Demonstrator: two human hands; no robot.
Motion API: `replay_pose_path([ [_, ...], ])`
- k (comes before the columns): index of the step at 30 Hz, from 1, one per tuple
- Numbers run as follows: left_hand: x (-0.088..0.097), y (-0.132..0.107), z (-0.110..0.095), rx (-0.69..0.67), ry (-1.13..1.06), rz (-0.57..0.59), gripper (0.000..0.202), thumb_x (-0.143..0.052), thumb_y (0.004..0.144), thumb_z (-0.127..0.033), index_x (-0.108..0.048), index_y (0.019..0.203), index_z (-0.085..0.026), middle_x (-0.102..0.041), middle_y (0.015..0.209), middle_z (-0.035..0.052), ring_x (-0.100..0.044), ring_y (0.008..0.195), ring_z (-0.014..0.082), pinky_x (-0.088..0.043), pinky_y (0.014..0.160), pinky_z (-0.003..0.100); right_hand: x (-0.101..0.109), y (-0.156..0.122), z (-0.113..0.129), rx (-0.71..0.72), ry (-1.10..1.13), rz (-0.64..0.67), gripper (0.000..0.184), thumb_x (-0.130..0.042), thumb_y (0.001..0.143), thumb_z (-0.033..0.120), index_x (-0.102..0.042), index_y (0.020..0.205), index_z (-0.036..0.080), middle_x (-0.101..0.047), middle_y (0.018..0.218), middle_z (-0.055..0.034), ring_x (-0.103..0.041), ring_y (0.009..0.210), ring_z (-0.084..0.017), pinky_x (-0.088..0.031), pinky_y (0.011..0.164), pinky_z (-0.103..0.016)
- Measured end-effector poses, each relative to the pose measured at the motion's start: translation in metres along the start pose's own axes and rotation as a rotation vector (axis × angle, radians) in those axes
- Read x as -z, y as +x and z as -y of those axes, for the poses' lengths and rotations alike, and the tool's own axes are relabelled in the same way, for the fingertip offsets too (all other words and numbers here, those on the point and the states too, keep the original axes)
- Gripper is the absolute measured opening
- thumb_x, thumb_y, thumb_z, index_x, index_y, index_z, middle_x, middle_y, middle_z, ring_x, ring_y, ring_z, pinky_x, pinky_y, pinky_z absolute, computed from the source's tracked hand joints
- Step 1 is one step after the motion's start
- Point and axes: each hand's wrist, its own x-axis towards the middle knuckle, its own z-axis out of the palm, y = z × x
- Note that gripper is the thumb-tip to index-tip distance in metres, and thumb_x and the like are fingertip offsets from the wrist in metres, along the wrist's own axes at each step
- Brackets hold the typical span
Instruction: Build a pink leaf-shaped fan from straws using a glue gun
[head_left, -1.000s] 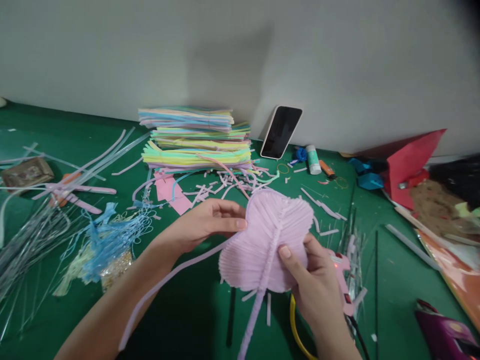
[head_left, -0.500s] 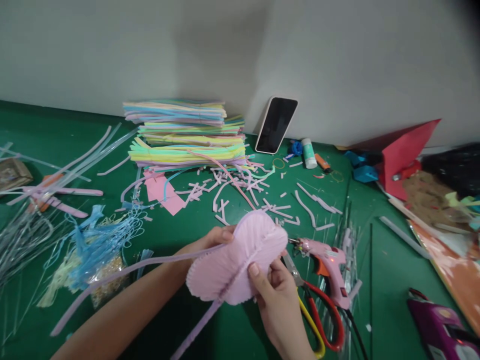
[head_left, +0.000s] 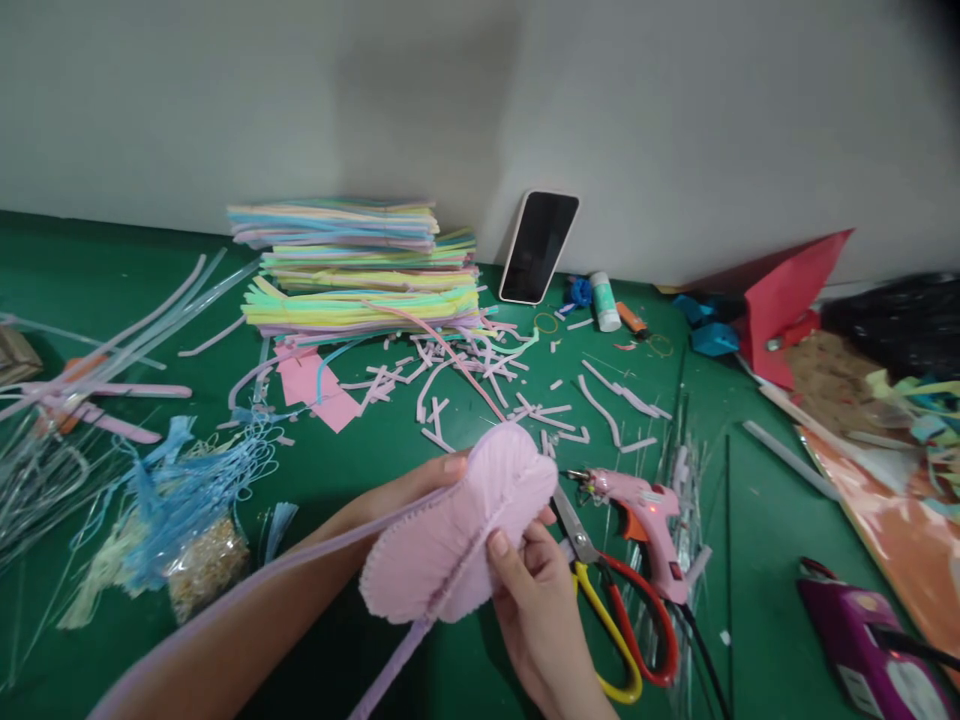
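A pale pink, pleated petal shape with a scalloped edge is held up in front of me; a wrapped lilac stem runs down from its lower end. My right hand grips its right side, thumb pressed on the front near the middle seam. Behind the upper left edge is my left hand, most of its fingers hidden by the petal. A long lilac pipe cleaner trails from that left edge down along my left forearm. Right of the petal lie scissors with red and yellow handles and a pink glue gun.
Bundles of pastel pipe cleaners are stacked at the wall, beside a leaning phone. Cut lilac pieces lie scattered ahead. Blue tassels and clear strips are at left; a red card and purple box at right.
The whole view has shifted slightly, so the table things sit further left. The petal stays in both hands, and the trailing pipe cleaner now hangs closer along my left forearm.
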Motion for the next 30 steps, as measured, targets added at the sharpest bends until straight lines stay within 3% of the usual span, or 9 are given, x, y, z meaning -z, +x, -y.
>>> replay_pose_path([
  [3,-0.002,-0.001,0.001,-0.013,-0.042,-0.002,0.075,-0.051,0.067,-0.072,-0.066,0.110,-0.012,-0.071,0.099,0.0169,-0.064,0.096,0.0332,-0.047,0.079,0.040,0.000,0.000,0.000,0.008,-0.015,0.017,0.031,-0.081,0.065,0.043,-0.065,0.080,0.021,-0.073,0.095,-0.0065,-0.065,0.100,-0.023,-0.050,0.094,-0.039],
  [5,0.000,-0.001,0.001,-0.015,-0.062,0.005,0.074,-0.054,0.066,-0.071,-0.066,0.110,-0.012,-0.071,0.101,0.0177,-0.064,0.098,0.0338,-0.047,0.079,0.041,0.002,-0.001,0.002,0.027,-0.057,0.089,0.033,-0.076,0.070,0.046,-0.066,0.090,0.022,-0.073,0.096,-0.0064,-0.066,0.100,-0.023,-0.051,0.091,-0.038],
  [9,0.007,0.002,-0.003,-0.012,-0.094,0.034,0.072,-0.060,0.067,-0.066,-0.064,0.112,-0.011,-0.069,0.106,0.0202,-0.064,0.100,0.0347,-0.048,0.081,0.042,0.014,-0.003,0.011,0.138,-0.420,0.170,0.038,-0.063,0.082,0.049,-0.064,0.107,0.021,-0.072,0.102,-0.0087,-0.067,0.095,-0.023,-0.054,0.080,-0.033],
  [14,0.016,0.013,-0.003,-0.039,-0.156,0.010,0.063,-0.071,0.063,-0.057,-0.067,0.107,-0.012,-0.068,0.110,0.0176,-0.064,0.097,0.0296,-0.048,0.084,0.038,0.027,-0.004,0.032,0.447,-0.997,-0.167,0.030,-0.065,0.080,0.046,-0.066,0.094,0.020,-0.070,0.092,-0.0094,-0.065,0.082,-0.024,-0.051,0.073,-0.034],
  [16,0.017,0.014,-0.001,-0.026,-0.205,-0.029,0.054,-0.069,0.067,-0.054,-0.068,0.104,-0.014,-0.070,0.103,0.0134,-0.065,0.089,0.0256,-0.049,0.080,0.035,0.028,-0.003,0.043,0.636,-1.073,-0.303,0.026,-0.064,0.081,0.044,-0.065,0.093,0.021,-0.068,0.090,-0.0076,-0.063,0.081,-0.023,-0.049,0.073,-0.034],
  [19,0.013,0.013,0.000,-0.004,-0.284,-0.019,0.058,-0.061,0.075,-0.056,-0.062,0.119,-0.019,-0.071,0.098,0.0091,-0.065,0.084,0.0245,-0.051,0.077,0.038,0.022,0.001,0.055,0.873,-1.067,-0.392,0.016,-0.066,0.082,0.035,-0.063,0.093,0.023,-0.065,0.086,-0.0047,-0.059,0.080,-0.020,-0.047,0.076,-0.034],
  [22,0.005,0.013,0.002,-0.032,-0.359,0.030,0.059,-0.054,0.081,-0.058,-0.057,0.127,-0.021,-0.069,0.100,0.0087,-0.065,0.084,0.0248,-0.052,0.074,0.040,0.010,0.006,0.061,0.942,-0.965,-0.259,0.011,-0.064,0.084,0.025,-0.062,0.094,0.025,-0.062,0.085,-0.0024,-0.058,0.077,-0.018,-0.047,0.073,-0.033],
  [25,-0.002,0.014,0.003,-0.022,-0.461,0.033,0.050,-0.049,0.087,-0.054,-0.061,0.121,-0.019,-0.069,0.103,0.0090,-0.064,0.088,0.0219,-0.050,0.077,0.034,-0.002,0.010,0.064,1.017,-0.987,-0.119,0.013,-0.064,0.084,0.023,-0.062,0.097,0.026,-0.062,0.087,-0.0027,-0.059,0.080,-0.019,-0.049,0.071,-0.033],
  [30,-0.005,0.013,0.002,0.126,-0.673,0.061,0.052,-0.040,0.093,-0.054,-0.064,0.110,-0.012,-0.068,0.097,0.0090,-0.064,0.084,0.0166,-0.048,0.082,0.027,-0.009,0.020,0.072,1.143,-1.137,-0.054,0.026,-0.073,0.078,0.029,-0.063,0.102,0.024,-0.059,0.093,-0.0053,-0.060,0.085,-0.021,-0.051,0.070,-0.035],
])
